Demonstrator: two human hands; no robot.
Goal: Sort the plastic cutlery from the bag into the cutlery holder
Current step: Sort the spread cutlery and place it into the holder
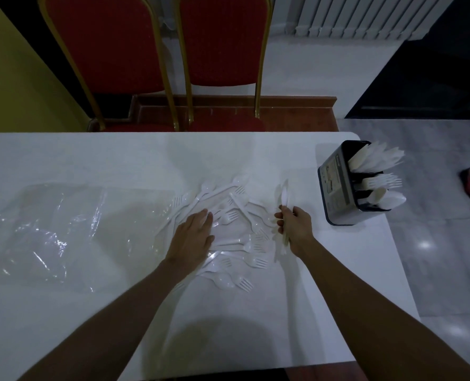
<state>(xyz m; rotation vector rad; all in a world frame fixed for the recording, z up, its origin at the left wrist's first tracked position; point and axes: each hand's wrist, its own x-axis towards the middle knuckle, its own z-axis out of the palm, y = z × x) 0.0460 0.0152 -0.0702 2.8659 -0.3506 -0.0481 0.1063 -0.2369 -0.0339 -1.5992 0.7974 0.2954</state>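
Observation:
A loose pile of white plastic cutlery, mostly forks and spoons, lies spread on the white table. My left hand rests flat on the pile's left side with straight fingers. My right hand grips a bundle of white knives held upright at the pile's right edge. The dark cutlery holder stands at the table's right edge, with knives, forks and spoons in separate compartments. The clear plastic bag lies flat to the left.
Two red chairs with gold frames stand behind the table's far edge. The table's right edge drops to a grey tiled floor. A radiator is at the back right.

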